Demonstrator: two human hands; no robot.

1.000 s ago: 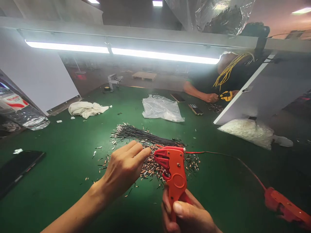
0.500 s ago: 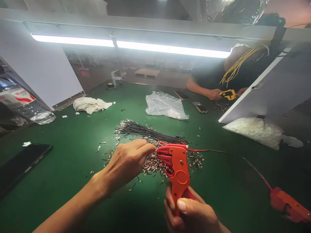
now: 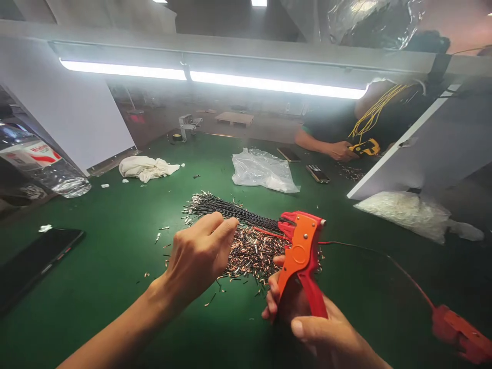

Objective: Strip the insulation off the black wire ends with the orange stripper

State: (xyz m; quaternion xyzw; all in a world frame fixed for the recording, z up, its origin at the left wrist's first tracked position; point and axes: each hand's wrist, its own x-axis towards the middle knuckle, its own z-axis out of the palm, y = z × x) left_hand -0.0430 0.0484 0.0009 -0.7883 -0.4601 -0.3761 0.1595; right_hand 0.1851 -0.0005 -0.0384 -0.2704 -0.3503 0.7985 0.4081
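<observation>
In my right hand (image 3: 326, 328) is an orange and red wire stripper (image 3: 302, 243), jaws up and tilted left, its handles spread apart. My left hand (image 3: 202, 246) has thumb and fingers pinched together, left of the tool and apart from it; whatever lies in the pinch is hidden. Behind both hands lies a bundle of black wires (image 3: 226, 207) with bare or metal-tipped left ends. A heap of short wire scraps (image 3: 255, 251) in black and copper covers the table between my hands. A red wire (image 3: 267, 233) runs over the heap and passes behind the stripper's jaws.
The green table (image 3: 126, 277) carries a black phone (image 3: 42, 261) and a water bottle (image 3: 46, 164) at left, a white cloth (image 3: 148, 168) and a plastic bag (image 3: 265, 171) farther back. Another red tool (image 3: 459, 328) lies right. A co-worker's hand (image 3: 342, 151) holds a yellow tool.
My right hand has moved the stripper right and slightly up, away from my left hand, and its handles have spread. My left hand has shifted slightly left, uncovering more scraps.
</observation>
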